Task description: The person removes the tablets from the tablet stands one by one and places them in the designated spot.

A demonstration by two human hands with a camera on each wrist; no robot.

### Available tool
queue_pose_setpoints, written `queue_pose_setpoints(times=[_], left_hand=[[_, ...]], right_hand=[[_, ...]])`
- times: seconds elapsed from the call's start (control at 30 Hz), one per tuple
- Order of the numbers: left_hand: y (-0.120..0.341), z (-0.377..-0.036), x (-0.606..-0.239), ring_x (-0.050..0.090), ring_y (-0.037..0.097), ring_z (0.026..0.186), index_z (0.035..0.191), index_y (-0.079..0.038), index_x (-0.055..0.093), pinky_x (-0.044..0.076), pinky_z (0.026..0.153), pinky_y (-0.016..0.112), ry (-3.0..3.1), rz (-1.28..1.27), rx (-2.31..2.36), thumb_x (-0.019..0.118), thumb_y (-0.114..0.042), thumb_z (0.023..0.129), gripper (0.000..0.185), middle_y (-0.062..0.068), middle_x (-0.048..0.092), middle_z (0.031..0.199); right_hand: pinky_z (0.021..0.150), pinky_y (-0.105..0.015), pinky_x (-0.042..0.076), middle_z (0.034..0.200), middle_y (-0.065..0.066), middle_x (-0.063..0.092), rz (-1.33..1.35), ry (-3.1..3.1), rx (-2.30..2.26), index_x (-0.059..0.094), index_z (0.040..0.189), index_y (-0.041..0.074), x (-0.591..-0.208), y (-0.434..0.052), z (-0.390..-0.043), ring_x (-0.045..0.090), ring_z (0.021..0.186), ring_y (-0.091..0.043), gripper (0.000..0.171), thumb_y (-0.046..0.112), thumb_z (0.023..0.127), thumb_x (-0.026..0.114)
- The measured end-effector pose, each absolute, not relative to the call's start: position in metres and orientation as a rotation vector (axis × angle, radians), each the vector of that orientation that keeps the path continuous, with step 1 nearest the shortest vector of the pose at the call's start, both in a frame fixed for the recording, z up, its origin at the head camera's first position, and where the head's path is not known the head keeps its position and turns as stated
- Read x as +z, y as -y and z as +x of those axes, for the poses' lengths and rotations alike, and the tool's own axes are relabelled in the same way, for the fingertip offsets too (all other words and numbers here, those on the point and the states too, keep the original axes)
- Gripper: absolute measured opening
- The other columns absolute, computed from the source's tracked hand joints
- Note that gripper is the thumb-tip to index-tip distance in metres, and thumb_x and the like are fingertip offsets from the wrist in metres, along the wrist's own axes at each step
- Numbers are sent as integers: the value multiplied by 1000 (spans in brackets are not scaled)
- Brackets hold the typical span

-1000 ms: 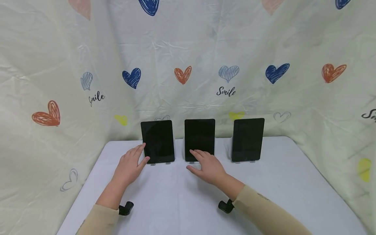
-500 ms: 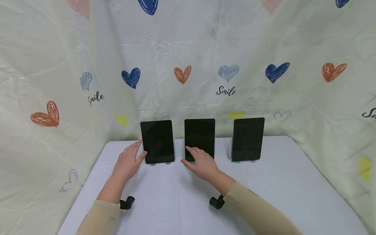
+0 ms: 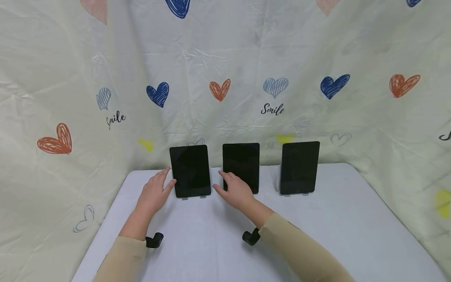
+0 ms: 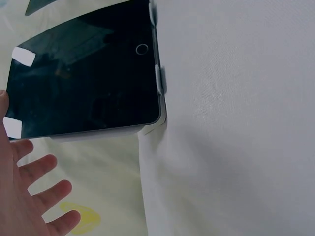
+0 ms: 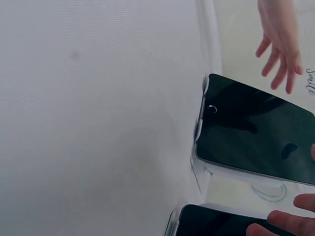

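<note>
Standing upright on the desk (image 3: 197,243) in a row: three dark tablets. Left hand (image 3: 153,194), fingers spread and relaxed, sits at the left edge of the left tablet (image 3: 190,170), holding nothing. Right hand (image 3: 235,192), fingers loosely extended, touches the lower left of the middle tablet (image 3: 241,166). Right tablet (image 3: 299,167) stands apart.

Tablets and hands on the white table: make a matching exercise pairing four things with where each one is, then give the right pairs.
Column one:
1. left tablet
2. middle tablet
3. right tablet
4. left hand

Column two:
A. no hand near it
B. at the left tablet's left edge
C. between the two hands
D. right hand in front of it

Pairs: 1-C, 2-D, 3-A, 4-B
</note>
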State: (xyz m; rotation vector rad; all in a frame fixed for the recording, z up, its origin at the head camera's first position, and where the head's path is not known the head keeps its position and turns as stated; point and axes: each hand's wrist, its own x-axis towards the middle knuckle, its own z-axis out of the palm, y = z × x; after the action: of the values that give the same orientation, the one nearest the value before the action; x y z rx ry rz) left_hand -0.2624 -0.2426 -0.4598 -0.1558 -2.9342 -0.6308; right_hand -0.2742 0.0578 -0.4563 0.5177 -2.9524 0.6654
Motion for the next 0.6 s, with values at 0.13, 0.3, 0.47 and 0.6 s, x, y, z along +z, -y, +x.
queue_pose_setpoints(times=[0.13,0.3,0.47,0.6], left_hand=[[243,-268,-460,29,44,141,159,-12,22,23,111,63,2940,-141,-659,37,-56,103,72,22,33,155],[243,-277,-462,29,44,141,159,-13,21,23,111,62,2958,-112,-672,32,-63,101,77,21,32,156],[241,-284,-461,29,45,141,158,-10,23,23,111,64,2960,-102,-686,32,-62,101,77,23,32,156],[241,-289,-460,30,46,140,158,-10,22,22,110,64,2961,-90,-712,29,-66,100,82,23,33,155]], right_hand=[[94,-41,51,138,-7,55,492,2954,674,45,150,18,-456,-51,-279,60,116,-22,62,49,97,57],[87,-36,54,128,-5,60,452,2942,721,47,148,17,-453,-42,-285,64,101,-18,57,42,98,59],[86,-36,54,126,-5,62,439,2940,805,48,147,16,-448,-33,-290,64,101,-18,54,38,99,59],[83,-35,54,126,-6,62,426,2957,855,46,148,15,-444,-25,-294,64,94,-17,55,37,100,58]])
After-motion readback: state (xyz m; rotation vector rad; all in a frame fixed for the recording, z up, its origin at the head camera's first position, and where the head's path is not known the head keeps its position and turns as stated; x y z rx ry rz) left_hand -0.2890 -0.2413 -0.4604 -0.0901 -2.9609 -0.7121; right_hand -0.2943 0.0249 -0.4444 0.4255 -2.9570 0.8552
